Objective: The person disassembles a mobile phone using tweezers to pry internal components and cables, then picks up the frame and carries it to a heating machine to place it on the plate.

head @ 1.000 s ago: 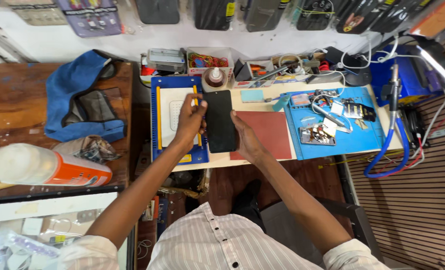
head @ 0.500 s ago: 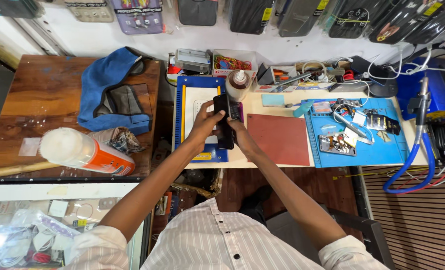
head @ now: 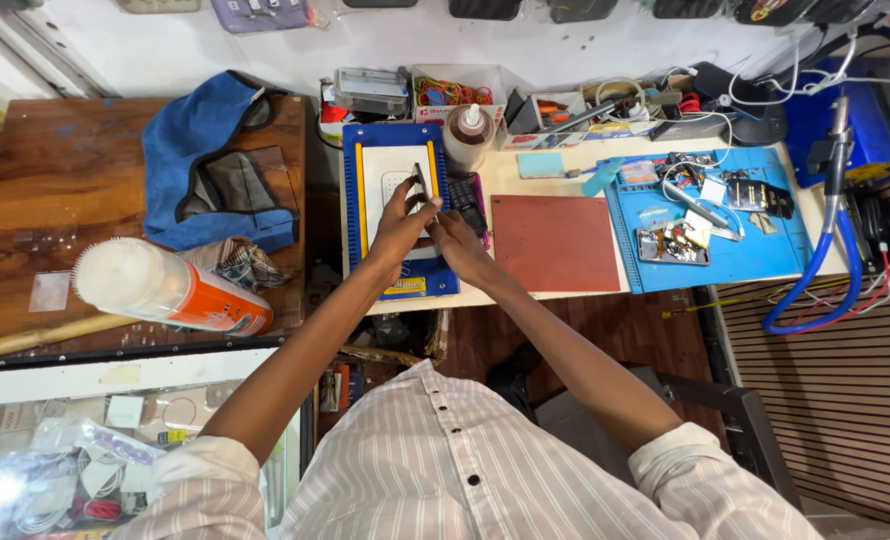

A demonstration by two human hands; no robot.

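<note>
I saw my left hand (head: 397,222) pinching the dark phone (head: 422,183) by its edge, fingers closed around it and holding it tilted on edge over the white plate of the blue machine (head: 397,205). My right hand (head: 455,237) sat just at four o'clock of the phone, fingers curled against its lower end. The red mat (head: 553,243) lay at three o'clock, the capped bottle (head: 468,137) at one o'clock.

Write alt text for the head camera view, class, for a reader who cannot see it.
Seen from above, a person's left hand and right hand hold a dark phone edge-up over a blue-framed white pad on a cluttered workbench. A red mat and a blue mat strewn with small parts lie to the right; a blue cloth lies left.
</note>
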